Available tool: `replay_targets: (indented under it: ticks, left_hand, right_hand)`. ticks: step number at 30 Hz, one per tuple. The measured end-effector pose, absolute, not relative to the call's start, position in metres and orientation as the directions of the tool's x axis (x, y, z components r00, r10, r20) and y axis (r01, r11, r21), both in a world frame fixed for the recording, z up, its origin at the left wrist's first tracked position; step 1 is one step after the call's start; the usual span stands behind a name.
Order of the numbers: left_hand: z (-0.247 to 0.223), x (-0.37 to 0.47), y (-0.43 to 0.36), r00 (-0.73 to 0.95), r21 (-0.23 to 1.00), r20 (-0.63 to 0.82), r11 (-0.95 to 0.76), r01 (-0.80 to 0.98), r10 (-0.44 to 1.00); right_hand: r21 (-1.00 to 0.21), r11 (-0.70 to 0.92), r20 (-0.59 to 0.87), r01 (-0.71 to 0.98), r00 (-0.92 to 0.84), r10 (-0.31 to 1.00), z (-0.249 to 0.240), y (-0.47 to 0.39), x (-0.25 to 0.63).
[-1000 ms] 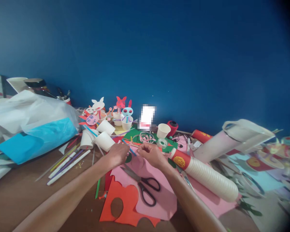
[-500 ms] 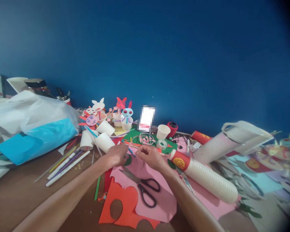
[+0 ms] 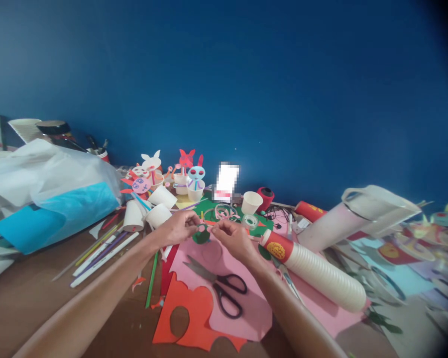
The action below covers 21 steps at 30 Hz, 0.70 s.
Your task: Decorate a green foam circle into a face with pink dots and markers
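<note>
My left hand point(image 3: 179, 227) is closed, its thumb and fingers pinched on something small that I cannot make out. Close on its right, my right hand point(image 3: 231, 237) is also pinched, at a small pinkish piece point(image 3: 203, 227) between the two hands. Just below the fingertips shows a dark green round piece point(image 3: 201, 235). Under the hands lies pink paper point(image 3: 252, 313) with black-handled scissors point(image 3: 220, 283) on it, blades pointing up and left. Cut orange paper point(image 3: 194, 308) overlaps its lower left part. A roll of tape point(image 3: 250, 221) sits beyond my right hand.
White paper cups point(image 3: 134, 215) and rabbit-faced cup figures point(image 3: 196, 174) stand behind on the left. Pens point(image 3: 104, 259) lie at the left, beside a plastic bag point(image 3: 59, 169). A long cup stack point(image 3: 321, 273) and a white jug point(image 3: 330, 226) fill the right. A bright phone point(image 3: 227, 180) stands behind.
My left hand has shifted slightly left and up, away from my right hand. The blue strip seen between the hands is no longer visible there, and a pinkish piece now shows.
</note>
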<state>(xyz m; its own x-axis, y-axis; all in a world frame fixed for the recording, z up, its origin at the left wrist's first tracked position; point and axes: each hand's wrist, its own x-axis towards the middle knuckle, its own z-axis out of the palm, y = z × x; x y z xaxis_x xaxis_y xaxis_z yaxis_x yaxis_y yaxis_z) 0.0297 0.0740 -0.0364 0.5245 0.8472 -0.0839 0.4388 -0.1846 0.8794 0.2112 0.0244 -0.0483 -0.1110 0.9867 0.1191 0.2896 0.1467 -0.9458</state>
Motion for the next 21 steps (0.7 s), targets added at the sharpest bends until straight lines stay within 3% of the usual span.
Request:
replay_targets:
  ticks: [6,21]
  left_hand:
    - [-0.023,0.042,0.062,0.404,0.977,-0.17,0.099,0.191,0.899]
    - [-0.015,0.049,0.052,0.451,0.981,-0.196,0.18,0.078,0.871]
  right_hand:
    - [-0.926,0.198,0.205,0.321,-0.014,0.979,-0.049,0.025,0.21]
    - [-0.877,0.232,0.281,0.421,0.058,0.958,-0.039,0.022,0.21]
